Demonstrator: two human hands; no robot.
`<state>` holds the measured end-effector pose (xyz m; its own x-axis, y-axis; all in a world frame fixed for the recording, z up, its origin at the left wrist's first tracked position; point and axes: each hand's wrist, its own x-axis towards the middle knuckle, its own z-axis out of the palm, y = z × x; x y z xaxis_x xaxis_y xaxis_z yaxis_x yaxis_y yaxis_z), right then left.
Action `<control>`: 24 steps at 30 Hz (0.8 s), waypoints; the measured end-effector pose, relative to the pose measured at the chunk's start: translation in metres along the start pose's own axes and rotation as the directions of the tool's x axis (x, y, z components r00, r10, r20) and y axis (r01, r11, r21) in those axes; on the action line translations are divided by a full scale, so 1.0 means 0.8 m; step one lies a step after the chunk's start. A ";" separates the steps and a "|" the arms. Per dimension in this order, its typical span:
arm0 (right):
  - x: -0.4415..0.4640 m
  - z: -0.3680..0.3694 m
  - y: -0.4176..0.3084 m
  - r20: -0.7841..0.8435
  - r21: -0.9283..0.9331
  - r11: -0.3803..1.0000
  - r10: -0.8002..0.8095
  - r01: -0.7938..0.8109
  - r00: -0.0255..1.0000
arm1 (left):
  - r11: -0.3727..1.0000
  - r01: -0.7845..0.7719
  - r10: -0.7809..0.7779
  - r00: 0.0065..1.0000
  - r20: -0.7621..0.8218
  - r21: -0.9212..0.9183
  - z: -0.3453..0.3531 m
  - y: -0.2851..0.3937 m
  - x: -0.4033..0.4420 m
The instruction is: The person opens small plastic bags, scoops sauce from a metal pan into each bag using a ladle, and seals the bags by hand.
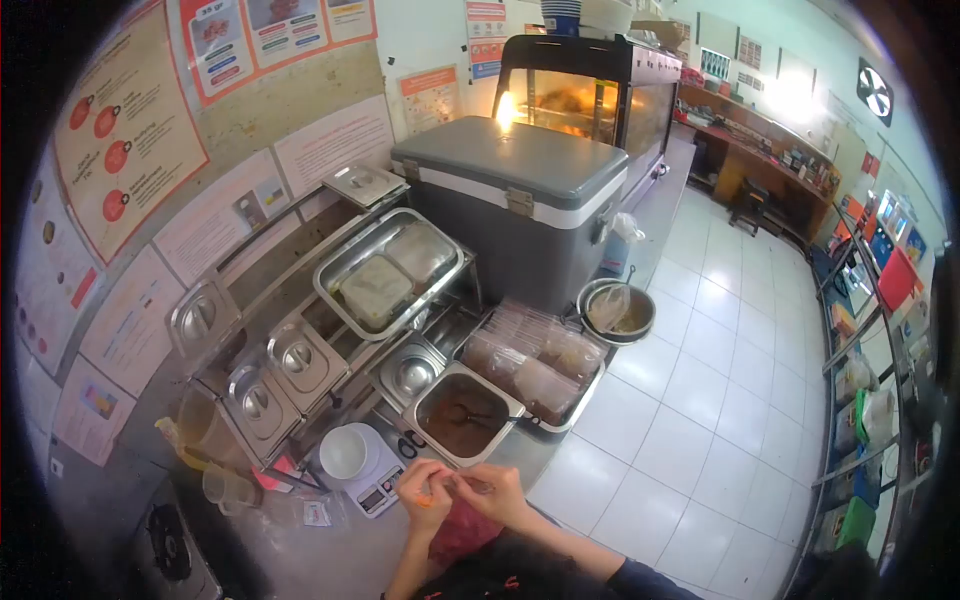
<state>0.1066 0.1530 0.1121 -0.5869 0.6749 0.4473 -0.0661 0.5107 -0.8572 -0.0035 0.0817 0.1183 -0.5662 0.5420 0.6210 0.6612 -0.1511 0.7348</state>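
My left hand (pixel 422 497) and my right hand (pixel 497 493) meet in front of my body, just before the counter's near edge. Both are closed, fingers pinched at the top of a dark-red bag (pixel 463 530) that hangs below them. Its contents cannot be made out. Something small and orange shows at my left fingers, too small to name. Beyond my hands stands a steel pan (pixel 462 415) of brown sauce with a dark-handled utensil in it. A digital scale (pixel 375 493) bearing a white bowl (pixel 344 451) sits to the left, near black-handled scissors (pixel 410 444).
A tray holds clear-wrapped packs (pixel 530 360) behind the sauce pan. Lidded steel containers (pixel 262 402) and a steel tray (pixel 340 290) fill the rack at left. A grey cooler box (pixel 510 200) stands behind. Plastic jugs (pixel 228 487) are at lower left; tiled floor (pixel 650 430) lies right.
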 end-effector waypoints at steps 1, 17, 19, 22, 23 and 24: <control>-0.001 -0.001 0.000 -0.007 -0.005 1.000 0.003 -0.003 1.000 | 1.000 -0.001 0.001 1.000 0.007 -0.006 -0.005 -0.003 0.001; 0.030 -0.058 0.037 0.167 -0.067 0.970 0.240 -0.232 0.956 | 0.988 0.147 -0.135 0.975 0.179 -0.053 -0.031 0.006 -0.022; 0.053 -0.094 0.051 0.024 -0.058 0.951 0.306 -0.304 0.952 | 0.843 0.537 -0.524 0.802 0.286 0.040 -0.059 -0.002 -0.052; 0.092 -0.154 0.123 -0.216 -0.319 0.927 0.133 -0.199 0.967 | 0.693 0.297 -0.604 0.737 0.304 0.657 -0.104 -0.046 -0.114; 0.109 -0.169 0.138 -0.253 -0.411 0.892 0.086 -0.188 0.964 | 0.694 0.295 -0.602 0.738 0.304 0.657 -0.114 -0.058 -0.136; 0.126 -0.182 0.151 -0.284 -0.501 0.847 0.034 -0.178 0.958 | 0.670 0.272 -0.580 0.772 0.259 0.690 -0.122 -0.070 -0.158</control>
<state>0.1570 0.3603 0.0904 -0.3356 0.8152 0.4720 0.4531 0.5790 -0.6779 -0.0170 -0.0593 0.0256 -0.6936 0.7201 -0.0174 0.6287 0.6170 0.4733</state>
